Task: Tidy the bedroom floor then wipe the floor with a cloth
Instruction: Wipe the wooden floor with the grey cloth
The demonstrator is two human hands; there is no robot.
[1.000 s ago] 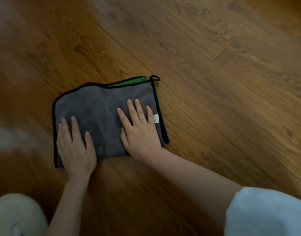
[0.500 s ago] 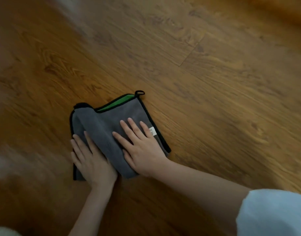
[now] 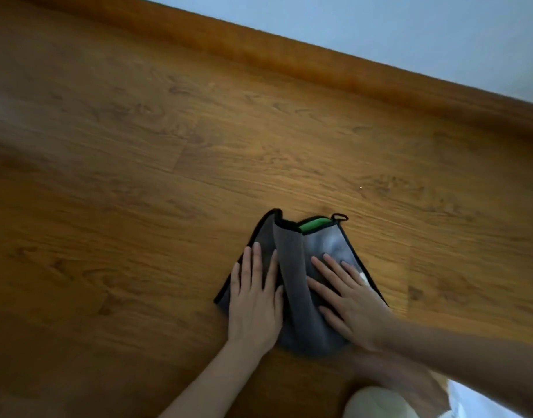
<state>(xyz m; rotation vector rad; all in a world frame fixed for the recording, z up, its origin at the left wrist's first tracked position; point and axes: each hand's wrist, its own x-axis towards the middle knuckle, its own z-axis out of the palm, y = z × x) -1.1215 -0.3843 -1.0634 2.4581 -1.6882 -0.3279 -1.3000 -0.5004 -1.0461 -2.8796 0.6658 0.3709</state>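
A grey cloth [image 3: 292,267] with black trim, a green underside and a small hanging loop lies bunched on the wooden floor [image 3: 138,206]. A raised fold runs down its middle. My left hand [image 3: 254,300] presses flat on the cloth's left part, fingers straight. On the right part my right hand [image 3: 346,300] presses flat too, fingers spread, covering a small white label.
A wooden skirting board [image 3: 334,70] and a pale wall [image 3: 380,25] run across the top right. My knee in light trousers [image 3: 377,402] shows at the bottom right. Open floor lies to the left and ahead.
Both hands have slid together on the cloth, bunching it into a narrower shape with a ridge in the middle. The view has swung so the wall and skirting board now appear.
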